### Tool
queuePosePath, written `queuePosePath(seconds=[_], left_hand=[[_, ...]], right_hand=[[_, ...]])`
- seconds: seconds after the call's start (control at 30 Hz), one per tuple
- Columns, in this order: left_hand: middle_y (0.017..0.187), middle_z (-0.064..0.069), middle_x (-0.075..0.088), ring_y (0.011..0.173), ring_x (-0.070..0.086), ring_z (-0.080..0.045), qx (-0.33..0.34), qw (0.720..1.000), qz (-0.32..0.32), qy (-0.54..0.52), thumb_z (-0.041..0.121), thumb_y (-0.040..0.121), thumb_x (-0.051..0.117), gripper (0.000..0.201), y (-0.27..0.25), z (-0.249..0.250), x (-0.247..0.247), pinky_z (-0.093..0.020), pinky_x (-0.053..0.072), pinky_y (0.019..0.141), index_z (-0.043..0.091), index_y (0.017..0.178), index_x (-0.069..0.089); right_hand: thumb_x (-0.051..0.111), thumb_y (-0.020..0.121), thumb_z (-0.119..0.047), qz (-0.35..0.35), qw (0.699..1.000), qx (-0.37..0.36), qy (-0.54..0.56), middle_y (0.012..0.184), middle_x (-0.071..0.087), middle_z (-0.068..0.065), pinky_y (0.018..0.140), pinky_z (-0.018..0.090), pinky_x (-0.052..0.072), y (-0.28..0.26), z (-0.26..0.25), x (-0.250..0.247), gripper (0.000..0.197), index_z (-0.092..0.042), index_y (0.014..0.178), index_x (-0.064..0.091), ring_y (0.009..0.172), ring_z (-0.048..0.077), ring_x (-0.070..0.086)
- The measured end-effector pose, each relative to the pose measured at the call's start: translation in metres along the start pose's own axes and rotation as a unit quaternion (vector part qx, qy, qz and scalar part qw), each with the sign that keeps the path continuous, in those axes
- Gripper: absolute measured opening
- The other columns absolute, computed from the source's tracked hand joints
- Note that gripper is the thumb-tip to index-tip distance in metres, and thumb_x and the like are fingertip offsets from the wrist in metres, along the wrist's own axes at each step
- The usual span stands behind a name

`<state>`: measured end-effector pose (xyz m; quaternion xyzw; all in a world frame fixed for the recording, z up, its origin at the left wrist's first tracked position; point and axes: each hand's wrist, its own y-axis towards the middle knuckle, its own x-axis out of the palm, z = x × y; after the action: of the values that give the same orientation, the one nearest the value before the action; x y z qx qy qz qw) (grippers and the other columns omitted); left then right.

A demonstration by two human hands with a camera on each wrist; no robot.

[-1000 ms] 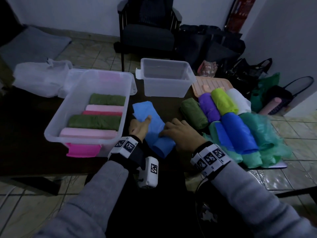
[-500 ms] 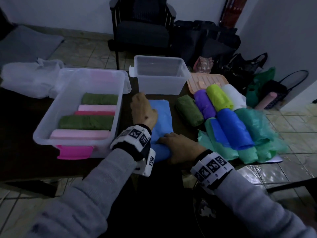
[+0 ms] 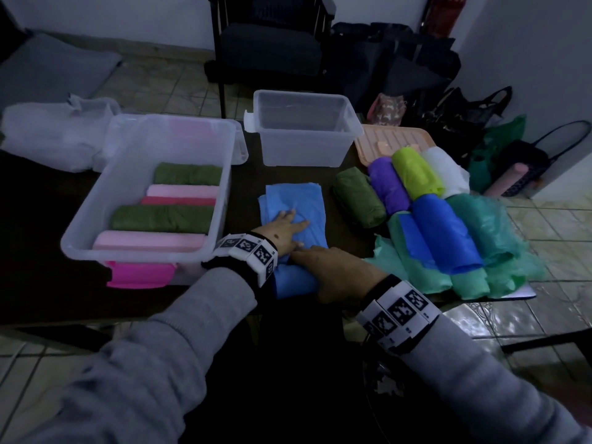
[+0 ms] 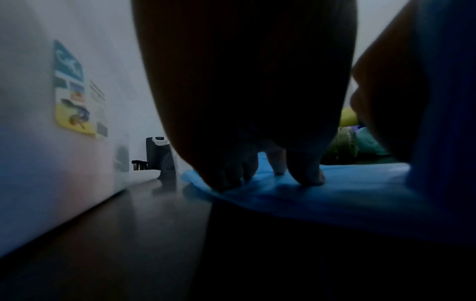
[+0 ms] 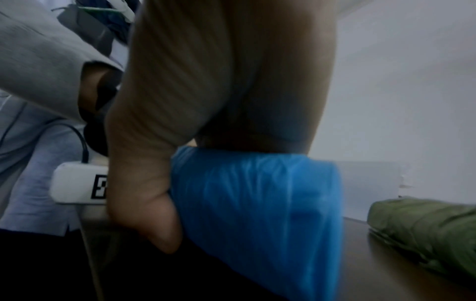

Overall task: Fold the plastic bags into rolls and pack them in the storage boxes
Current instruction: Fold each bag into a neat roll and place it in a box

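A light blue plastic bag (image 3: 298,200) lies on the dark table, flat at its far end and rolled at its near end (image 5: 257,195). My left hand (image 3: 283,227) presses flat on the unrolled part, fingers straight (image 4: 306,173). My right hand (image 3: 333,270) lies over the rolled end with the thumb (image 5: 159,224) tucked beside the roll. The big clear storage box (image 3: 105,216) at left holds green and pink rolls. A smaller clear box (image 3: 304,145) stands empty behind the bag.
Finished rolls lie at right: olive green (image 3: 358,197), purple (image 3: 389,184), lime (image 3: 416,173), white (image 3: 447,168), dark blue (image 3: 445,233) on teal bags (image 3: 493,238). A peach lid (image 3: 389,141) and white bags (image 3: 48,136) lie at the table's back. A chair (image 3: 269,46) stands beyond.
My left hand slid back toward me over the flat part of the blue bag, which now lies smoother and wider. My right hand stayed on the rolled end.
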<state>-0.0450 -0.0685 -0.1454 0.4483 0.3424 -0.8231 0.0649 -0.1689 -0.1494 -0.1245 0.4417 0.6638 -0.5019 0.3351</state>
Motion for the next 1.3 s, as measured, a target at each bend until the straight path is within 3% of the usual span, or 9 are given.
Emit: queuePosePath(seconds=[0.17,0.37,0.53,0.7,0.77,0.93,1.07,1.17,1.3], left_hand=[[0.158,-0.004,-0.012,0.146,-0.011,-0.022,0.0,1.0,0.002,0.01,0.034,0.1,0.037,0.059,-0.001,-0.001,-0.001,-0.041,0.001,0.117,0.027,0.151,0.006],[0.159,-0.005,-0.01,0.146,-0.008,-0.023,0.006,1.0,0.012,0.013,0.032,0.1,0.037,0.059,-0.001,-0.002,0.0,-0.038,0.002,0.117,0.026,0.151,0.007],[0.159,-0.004,-0.004,0.146,-0.005,-0.021,0.006,0.999,0.044,-0.031,0.035,0.098,0.043,0.065,-0.001,-0.006,0.006,-0.037,0.002,0.117,0.021,0.151,0.008],[0.159,-0.003,0.003,0.146,0.002,-0.019,-0.005,0.995,0.073,-0.069,0.034,0.096,0.047,0.065,0.0,-0.005,0.007,-0.035,0.006,0.117,0.019,0.15,0.014],[0.159,-0.004,0.007,0.146,0.009,-0.02,-0.017,0.99,0.099,-0.099,0.033,0.096,0.048,0.062,-0.002,-0.003,0.006,-0.034,0.01,0.117,0.018,0.149,0.02],[0.14,-0.01,0.045,0.13,0.04,-0.024,-0.045,0.966,0.211,-0.142,0.027,0.094,0.054,0.041,-0.008,-0.012,0.009,-0.031,0.028,0.109,0.01,0.131,0.052],[0.116,-0.007,0.064,0.105,0.058,-0.021,-0.068,0.947,0.255,-0.181,0.024,0.095,0.052,0.023,-0.025,-0.008,0.006,-0.026,0.04,0.087,0.01,0.106,0.067],[0.106,-0.003,0.067,0.088,0.056,-0.013,-0.072,0.95,0.227,-0.202,0.027,0.094,0.054,0.021,-0.038,-0.004,0.003,-0.021,0.036,0.076,0.014,0.099,0.07],[0.115,0.001,0.065,0.104,0.057,-0.014,-0.062,0.976,0.125,-0.167,0.031,0.09,0.059,0.025,-0.046,-0.003,0.0,-0.021,0.037,0.083,0.019,0.11,0.069]], right_hand=[[0.067,0.079,-0.017,-0.015,1.0,0.001,0.012,0.13,0.052,0.005,0.097,0.033,0.04,-0.002,-0.003,0.003,0.057,-0.02,0.132,0.046,0.118,0.022,0.05],[0.073,0.075,-0.015,0.01,0.995,0.044,0.087,0.118,0.059,0.011,0.089,0.035,0.047,-0.001,-0.001,0.009,0.061,-0.011,0.126,0.04,0.106,0.028,0.059],[0.083,0.066,-0.018,0.024,0.991,0.044,0.122,0.114,0.061,0.004,0.077,0.019,0.038,-0.003,0.005,0.001,0.055,-0.013,0.113,0.056,0.105,0.019,0.057],[0.082,0.068,-0.032,0.002,0.996,0.039,0.077,0.122,0.048,0.009,0.093,0.027,0.034,-0.002,0.007,-0.006,0.06,-0.014,0.121,0.06,0.115,0.021,0.041],[0.081,0.069,-0.036,-0.008,0.997,0.037,0.073,0.12,0.052,0.009,0.089,0.026,0.035,0.0,0.01,-0.009,0.063,-0.016,0.124,0.059,0.114,0.022,0.046],[0.087,0.062,-0.031,0.036,0.983,0.088,0.156,0.107,0.057,-0.001,0.08,0.02,0.037,0.003,0.021,-0.012,0.066,-0.018,0.118,0.055,0.107,0.018,0.054],[0.082,0.068,-0.032,0.025,0.981,0.082,0.174,0.101,0.057,-0.004,0.081,0.02,0.039,0.011,0.029,-0.014,0.048,-0.015,0.109,0.062,0.097,0.011,0.054],[0.077,0.074,-0.035,0.027,0.98,0.074,0.184,0.099,0.061,-0.003,0.081,0.022,0.039,0.016,0.034,-0.015,0.041,-0.012,0.107,0.067,0.095,0.013,0.055],[0.068,0.082,-0.042,0.011,0.988,0.066,0.139,0.102,0.062,0.003,0.087,0.03,0.04,0.018,0.036,-0.014,0.042,-0.014,0.114,0.066,0.098,0.017,0.051]])
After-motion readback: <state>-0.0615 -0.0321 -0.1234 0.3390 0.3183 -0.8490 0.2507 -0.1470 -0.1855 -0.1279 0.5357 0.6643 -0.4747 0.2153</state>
